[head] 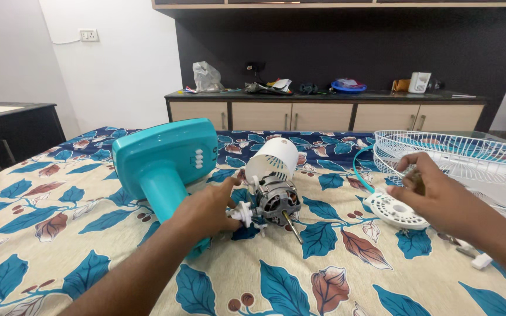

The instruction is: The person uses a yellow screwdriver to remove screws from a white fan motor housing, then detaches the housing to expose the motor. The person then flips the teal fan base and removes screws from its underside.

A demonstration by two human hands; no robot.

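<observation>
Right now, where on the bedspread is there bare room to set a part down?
Bare patches: the near cloth in front of the fan motor, between the left hand and right hand; and the near-left bedspread beside the teal fan base. Crowded: the middle around the motor, and the right side with the round white plate and wire guard.

Head cam – looks fwd/down over bed [335, 281], hands close.

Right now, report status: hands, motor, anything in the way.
Left hand grips the fan neck beside the motor. Right hand pinches a small part over the white disc. Grille lies right; teal base left.
</observation>
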